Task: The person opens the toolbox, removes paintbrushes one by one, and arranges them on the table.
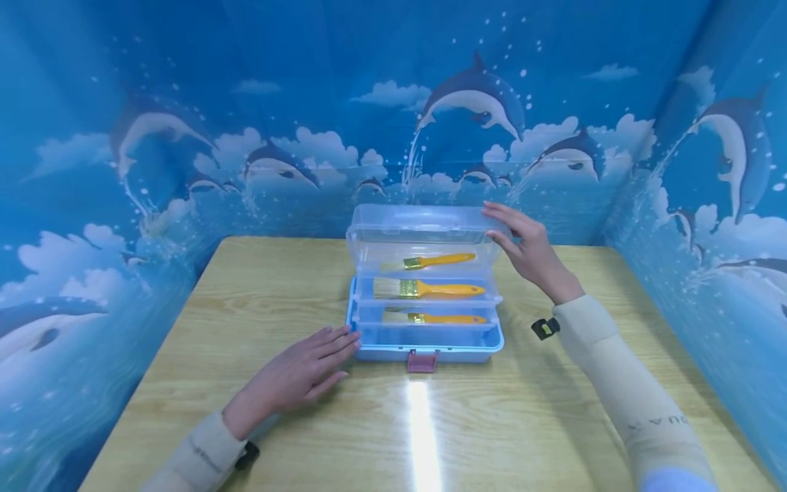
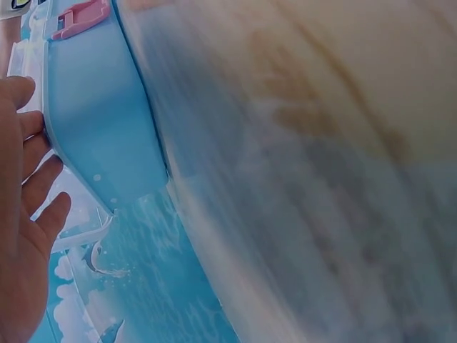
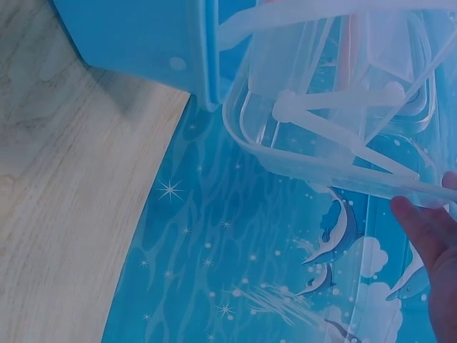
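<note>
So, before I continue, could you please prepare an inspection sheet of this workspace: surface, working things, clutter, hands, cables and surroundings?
Surface: wood-grain table, bright light streak at the front.
Things: blue box, clear lid raised, pink latch at front; three yellow-handled brushes in clear tiered trays.
Clutter: nothing seen.
Left hand: touches the box's left side near the front.
Right hand: pinches the lid's right edge near the top.
Cables: nothing seen.
Surroundings: blue dolphin-printed backdrop behind and on both sides.

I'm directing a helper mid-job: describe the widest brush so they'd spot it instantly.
On the wooden table sits an open blue box. The widest brush lies between the upper brush and lower brush, its bristles plainly broader than theirs.
</note>
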Demonstrator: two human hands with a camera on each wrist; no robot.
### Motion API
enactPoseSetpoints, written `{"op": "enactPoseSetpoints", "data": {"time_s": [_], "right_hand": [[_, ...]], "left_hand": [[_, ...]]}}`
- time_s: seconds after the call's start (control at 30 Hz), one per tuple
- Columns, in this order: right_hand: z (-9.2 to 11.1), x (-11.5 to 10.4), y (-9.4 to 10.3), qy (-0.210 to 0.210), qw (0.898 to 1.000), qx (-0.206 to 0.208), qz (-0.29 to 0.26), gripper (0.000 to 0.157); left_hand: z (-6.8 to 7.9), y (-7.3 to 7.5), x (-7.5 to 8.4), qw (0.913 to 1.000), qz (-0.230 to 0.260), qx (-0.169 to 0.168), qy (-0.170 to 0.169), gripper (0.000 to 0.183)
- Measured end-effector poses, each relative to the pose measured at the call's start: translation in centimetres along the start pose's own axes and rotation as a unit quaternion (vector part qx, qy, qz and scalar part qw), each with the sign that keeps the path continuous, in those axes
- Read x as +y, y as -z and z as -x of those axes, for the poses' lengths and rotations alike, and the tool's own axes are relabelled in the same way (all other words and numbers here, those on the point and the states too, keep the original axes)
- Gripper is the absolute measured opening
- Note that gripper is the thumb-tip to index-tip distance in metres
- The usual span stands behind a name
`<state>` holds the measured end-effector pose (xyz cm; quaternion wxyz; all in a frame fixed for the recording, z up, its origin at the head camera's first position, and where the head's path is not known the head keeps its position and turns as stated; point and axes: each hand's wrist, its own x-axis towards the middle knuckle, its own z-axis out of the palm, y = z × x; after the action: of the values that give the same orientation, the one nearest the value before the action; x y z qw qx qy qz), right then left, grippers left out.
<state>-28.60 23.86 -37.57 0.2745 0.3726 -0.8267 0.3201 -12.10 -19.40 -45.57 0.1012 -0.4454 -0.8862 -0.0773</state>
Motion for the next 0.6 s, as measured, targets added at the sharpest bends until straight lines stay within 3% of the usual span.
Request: {"op": "enactPoseSetpoints", "data": {"time_s": [0.27, 0.43, 0.6], "right_hand": [[-0.62, 0.45, -0.2, -0.006, 1.0, 0.011, -0.013, 0.038], [-0.77, 0.78, -0.49, -0.056, 0.997, 0.028, -0.041, 0.038], [-0.88, 0.89, -0.76, -0.102, 0.992, 0.028, -0.063, 0.037]], "left_hand": [[-0.02, 0.21, 0.07, 0.9992, 0.025, -0.024, 0.022, 0.056], [-0.1, 0.28, -0.02, 0.9977, 0.041, -0.04, 0.036, 0.058], [0.01, 0.19, -0.06, 0.998, 0.04, -0.04, 0.028, 0.059]]}}
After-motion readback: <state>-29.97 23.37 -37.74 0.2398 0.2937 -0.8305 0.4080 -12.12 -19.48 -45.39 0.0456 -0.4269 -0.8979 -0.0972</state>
